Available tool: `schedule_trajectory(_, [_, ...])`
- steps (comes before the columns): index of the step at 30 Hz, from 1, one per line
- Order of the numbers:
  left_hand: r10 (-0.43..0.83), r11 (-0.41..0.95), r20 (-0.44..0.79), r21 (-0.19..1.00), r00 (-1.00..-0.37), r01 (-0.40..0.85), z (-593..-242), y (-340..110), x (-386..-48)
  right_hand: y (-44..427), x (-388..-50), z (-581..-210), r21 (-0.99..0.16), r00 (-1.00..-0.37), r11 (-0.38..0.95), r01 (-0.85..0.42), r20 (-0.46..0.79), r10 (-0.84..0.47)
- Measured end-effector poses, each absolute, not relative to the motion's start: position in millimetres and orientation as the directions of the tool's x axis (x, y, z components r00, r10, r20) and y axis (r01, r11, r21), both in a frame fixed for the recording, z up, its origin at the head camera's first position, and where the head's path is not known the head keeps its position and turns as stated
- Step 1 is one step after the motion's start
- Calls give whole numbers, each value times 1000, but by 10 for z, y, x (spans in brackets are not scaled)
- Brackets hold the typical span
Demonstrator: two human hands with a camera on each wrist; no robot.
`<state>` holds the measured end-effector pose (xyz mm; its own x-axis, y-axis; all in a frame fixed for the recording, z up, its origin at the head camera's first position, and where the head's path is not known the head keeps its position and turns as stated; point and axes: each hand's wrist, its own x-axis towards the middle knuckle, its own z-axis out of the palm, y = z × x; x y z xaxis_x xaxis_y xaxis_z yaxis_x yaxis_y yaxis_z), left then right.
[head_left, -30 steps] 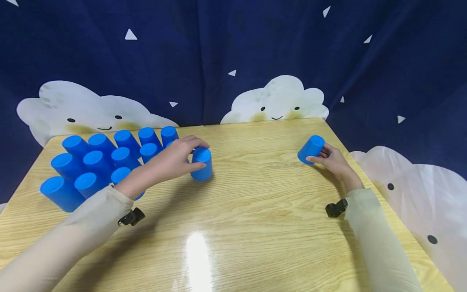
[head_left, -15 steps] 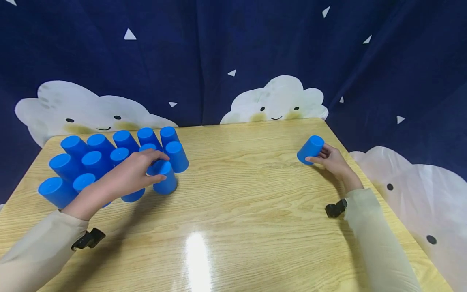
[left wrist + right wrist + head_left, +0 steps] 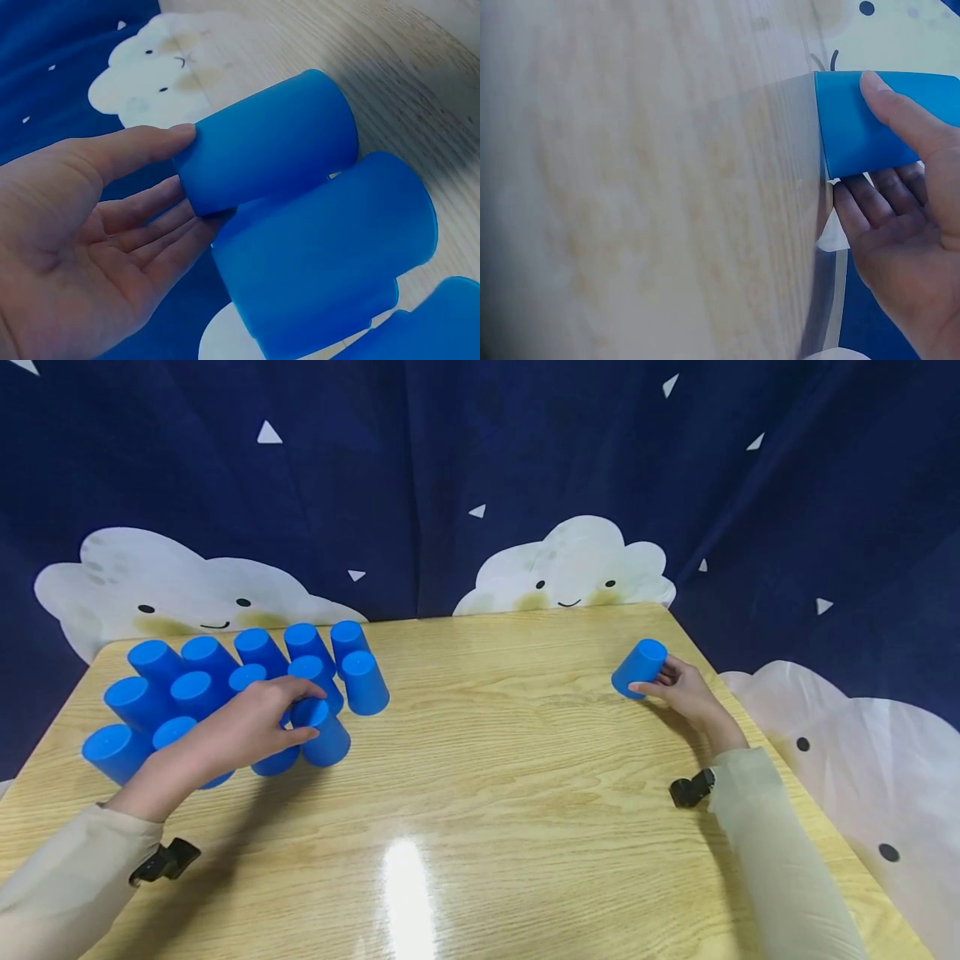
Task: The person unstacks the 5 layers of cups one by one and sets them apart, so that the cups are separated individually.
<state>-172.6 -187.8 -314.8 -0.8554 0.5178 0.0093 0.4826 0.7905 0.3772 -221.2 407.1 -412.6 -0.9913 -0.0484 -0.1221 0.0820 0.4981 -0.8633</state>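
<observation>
My left hand (image 3: pixel 240 731) pinches the top of an upside-down blue cup (image 3: pixel 328 742) at the front right end of a block of similar cups. In the left wrist view, thumb and fingers hold that cup (image 3: pixel 274 142) by its narrow end, right beside a neighbouring blue cup (image 3: pixel 322 247). Far to the right, my right hand (image 3: pixel 693 700) grips another upside-down blue cup (image 3: pixel 637 668) around its side. The right wrist view shows the thumb across this cup (image 3: pixel 855 120) and the fingers partly hidden behind it.
Rows of upside-down blue cups (image 3: pixel 135 702) stand close together on the left of the wooden table (image 3: pixel 495 760). One cup (image 3: pixel 365 685) stands at the right end of the middle row. A dark blue curtain (image 3: pixel 420 468) with clouds hangs behind the table.
My left hand has carried its cup from the middle of the table leftward and nearer, up to the front row. The right hand and its cup have stayed in place.
</observation>
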Motion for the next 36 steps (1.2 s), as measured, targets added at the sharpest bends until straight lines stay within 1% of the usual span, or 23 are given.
schedule_trajectory(4, [512,800,-2,366,-859,476,-3137,-1886,-1726,4075,-2221,-4125,-863,-991,499,83,-123,-48])
schedule_trajectory(17, [527,788,26,358,-849,501,-3127,-1851,-1750,4007,-2224,-4085,-837,-993,540,85,-118,-28])
schedule_trajectory(20, [527,788,28,359,-849,501,-3115,-1841,-1751,3891,-2237,-4023,-830,-994,556,47,-95,-59])
schedule_trajectory(23, [527,788,28,358,-850,500,-3097,-1838,-1746,3690,-2273,-3948,-834,-991,552,-10,-67,-120])
schedule_trajectory(27, [530,787,32,354,-848,505,-3082,-1844,-1742,3305,-2346,-3857,-840,-981,538,-71,-39,-191])
schedule_trajectory(31, [532,788,32,347,-846,508,-3075,-1848,-1742,2819,-2385,-3770,-843,-968,520,-134,-1,-251])
schedule_trajectory(36, [529,794,21,339,-848,504,-3066,-1840,-1746,2173,-2313,-3728,-858,-925,473,-200,6,-380])
